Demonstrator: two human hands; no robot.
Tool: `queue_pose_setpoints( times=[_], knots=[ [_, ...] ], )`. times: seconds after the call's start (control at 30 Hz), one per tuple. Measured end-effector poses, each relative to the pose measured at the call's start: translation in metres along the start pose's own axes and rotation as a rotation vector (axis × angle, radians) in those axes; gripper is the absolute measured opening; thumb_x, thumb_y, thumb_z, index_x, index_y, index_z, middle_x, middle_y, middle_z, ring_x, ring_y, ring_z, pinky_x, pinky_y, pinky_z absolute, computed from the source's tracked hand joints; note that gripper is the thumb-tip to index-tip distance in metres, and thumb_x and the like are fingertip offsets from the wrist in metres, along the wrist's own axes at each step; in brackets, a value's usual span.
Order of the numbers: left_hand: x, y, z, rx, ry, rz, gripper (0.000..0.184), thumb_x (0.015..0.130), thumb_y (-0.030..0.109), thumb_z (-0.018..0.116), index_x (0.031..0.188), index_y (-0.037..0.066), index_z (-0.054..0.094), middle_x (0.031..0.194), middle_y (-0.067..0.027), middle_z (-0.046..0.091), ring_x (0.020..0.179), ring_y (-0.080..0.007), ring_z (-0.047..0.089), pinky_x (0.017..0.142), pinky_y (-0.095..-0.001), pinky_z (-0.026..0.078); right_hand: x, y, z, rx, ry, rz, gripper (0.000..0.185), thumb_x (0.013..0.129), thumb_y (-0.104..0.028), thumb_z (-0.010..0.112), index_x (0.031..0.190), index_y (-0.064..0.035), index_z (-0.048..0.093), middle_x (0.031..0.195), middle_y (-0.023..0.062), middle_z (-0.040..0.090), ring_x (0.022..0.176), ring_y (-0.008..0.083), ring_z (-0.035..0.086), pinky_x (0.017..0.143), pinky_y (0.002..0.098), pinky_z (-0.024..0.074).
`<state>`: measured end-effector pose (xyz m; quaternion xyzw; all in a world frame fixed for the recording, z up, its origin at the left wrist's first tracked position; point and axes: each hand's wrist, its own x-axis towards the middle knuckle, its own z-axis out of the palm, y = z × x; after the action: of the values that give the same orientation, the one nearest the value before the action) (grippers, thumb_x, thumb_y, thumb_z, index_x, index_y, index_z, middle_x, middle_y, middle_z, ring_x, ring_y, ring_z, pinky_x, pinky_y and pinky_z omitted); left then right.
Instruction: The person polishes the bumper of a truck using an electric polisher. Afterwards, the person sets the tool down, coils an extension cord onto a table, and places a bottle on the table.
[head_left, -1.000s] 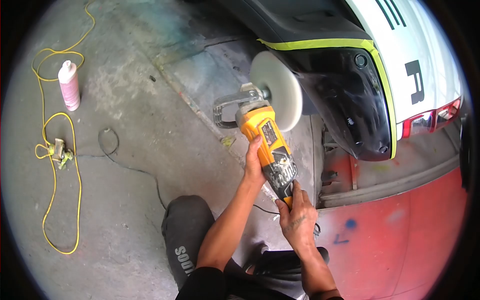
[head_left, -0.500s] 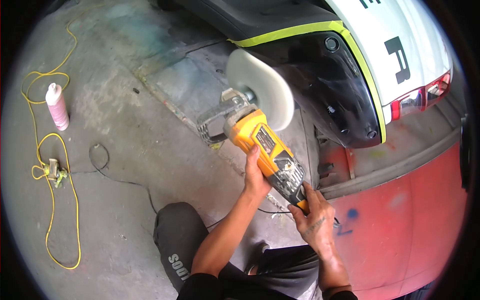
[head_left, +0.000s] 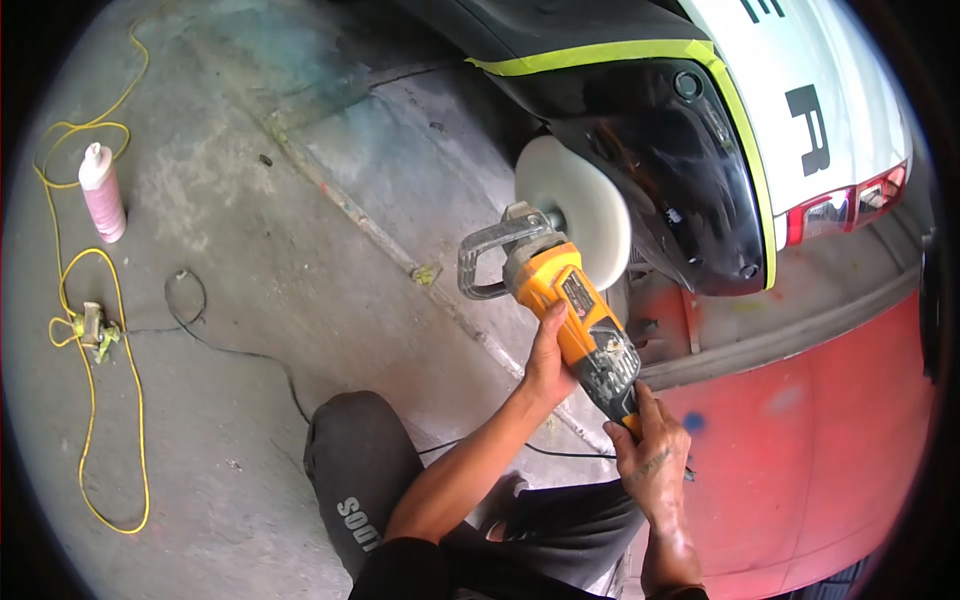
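Both my hands hold a yellow and black polisher in front of a car's rear corner. My left hand is closed around the underside of its yellow body. Behind it, my right hand is wrapped round the rear grip. A white foam pad on the tool's head stands close to the glossy black bumper; whether they touch I cannot tell. The grey loop handle juts out to the left, with no hand on it. Yellow-green masking tape borders the black panel.
A bottle of pink liquid stands on the concrete floor at left. Near it lie a looped yellow extension cord and a plug connection. The black power cord trails past my knee. A red panel lies at right.
The polisher has moved right and slightly down in my hands, bringing its pad nearer the lower black bumper. Both hands keep their hold. The view has shifted slightly.
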<state>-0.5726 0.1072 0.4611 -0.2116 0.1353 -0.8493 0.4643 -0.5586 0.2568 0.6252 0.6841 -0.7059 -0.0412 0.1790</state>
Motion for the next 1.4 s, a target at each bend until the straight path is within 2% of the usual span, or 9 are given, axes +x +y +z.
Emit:
queue_pose_setpoints(
  times=[0.23,0.27,0.43,0.7,0.83,0.97,1.1,1.17,1.4],
  knots=[
    [0.003,0.027,0.010,0.037,-0.047,0.133,0.057,0.092,0.048,0.068,0.131,0.009,0.054,0.114,-0.0072,0.065,0.104,-0.0226,0.066,0.094,-0.0411,0.055,0.014,-0.013,0.014,0.021,0.032,-0.052,0.064,0.082,-0.014,0.080,0.137,0.0068,0.053,0.101,0.0217,0.066,0.079,0.0392,0.069,0.068,0.0449,0.0555],
    [0.005,0.027,0.015,0.090,-0.018,0.190,0.062,0.092,0.056,0.059,0.130,0.007,0.055,0.115,-0.0138,0.066,0.104,-0.0338,0.068,0.090,-0.0476,0.057,0.015,-0.013,0.014,0.020,0.032,-0.043,0.064,0.082,-0.014,0.080,0.137,0.0068,0.053,0.101,0.0217,0.066,0.079,0.0392,0.069,0.068,0.0449,0.0555],
    [0.001,0.032,0.020,0.068,-0.081,0.180,0.063,0.092,0.057,0.059,0.131,0.007,0.055,0.114,-0.0128,0.066,0.106,-0.0339,0.067,0.093,-0.0492,0.056,0.019,-0.014,0.009,0.034,0.043,-0.103,0.065,0.080,-0.012,0.080,0.136,0.0068,0.054,0.103,0.0223,0.067,0.080,0.0389,0.070,0.068,0.0441,0.0556],
    [-0.018,-0.030,0.032,0.108,0.005,0.049,0.059,0.097,0.054,0.060,0.137,0.011,0.051,0.127,-0.0089,0.062,0.121,-0.0261,0.060,0.105,-0.0454,0.048,-0.002,0.027,-0.039,0.044,0.080,-0.001,0.061,0.073,-0.011,0.085,0.128,0.0028,0.062,0.098,0.0211,0.070,0.081,0.0374,0.071,0.071,0.0425,0.0568],
    [-0.033,-0.056,0.051,0.132,-0.156,0.025,0.058,0.095,0.042,0.072,0.139,0.012,0.048,0.133,-0.0031,0.057,0.128,-0.0199,0.054,0.113,-0.0446,0.041,-0.015,0.052,-0.065,0.083,0.131,0.062,0.058,0.067,-0.009,0.086,0.120,0.0038,0.067,0.091,0.0188,0.070,0.076,0.0317,0.071,0.068,0.0380,0.0563],
    [-0.051,-0.059,0.088,0.155,-0.154,0.039,0.061,0.092,0.022,0.079,0.141,0.008,0.046,0.127,-0.0036,0.058,0.120,-0.0153,0.057,0.107,-0.0368,0.045,-0.022,0.069,-0.081,0.172,0.084,0.119,0.056,0.066,-0.010,0.087,0.116,0.0044,0.068,0.082,0.0157,0.068,0.070,0.0258,0.069,0.063,0.0341,0.0536],
    [-0.058,-0.064,0.098,0.262,-0.184,0.085,0.057,0.093,0.023,0.078,0.138,0.005,0.048,0.124,-0.0050,0.060,0.117,-0.0149,0.058,0.105,-0.0340,0.046,-0.025,0.081,-0.085,0.286,0.103,0.111,0.052,0.065,-0.009,0.087,0.113,0.0041,0.070,0.078,0.0131,0.066,0.062,0.0197,0.062,0.057,0.0311,0.0478],
    [-0.059,-0.066,0.098,0.393,-0.250,0.054,0.059,0.095,0.016,0.075,0.143,0.008,0.042,0.131,-0.0062,0.055,0.123,-0.0149,0.055,0.108,-0.0381,0.045,-0.029,0.086,-0.089,0.260,0.072,0.145,0.049,0.064,-0.011,0.086,0.108,0.0037,0.070,0.075,0.0114,0.064,0.060,0.0170,0.059,0.055,0.0302,0.0451],
    [-0.069,-0.076,0.133,0.529,-0.378,0.056,0.044,0.095,0.017,0.076,0.130,-0.001,0.054,0.117,-0.0064,0.065,0.103,-0.0123,0.063,0.090,-0.0269,0.052,-0.056,0.104,-0.087,0.446,0.142,0.283,0.044,0.060,-0.015,0.085,0.096,0.0045,0.068,0.072,0.0040,0.064,0.062,0.0090,0.055,0.056,0.0257,0.0436]
  ],
)
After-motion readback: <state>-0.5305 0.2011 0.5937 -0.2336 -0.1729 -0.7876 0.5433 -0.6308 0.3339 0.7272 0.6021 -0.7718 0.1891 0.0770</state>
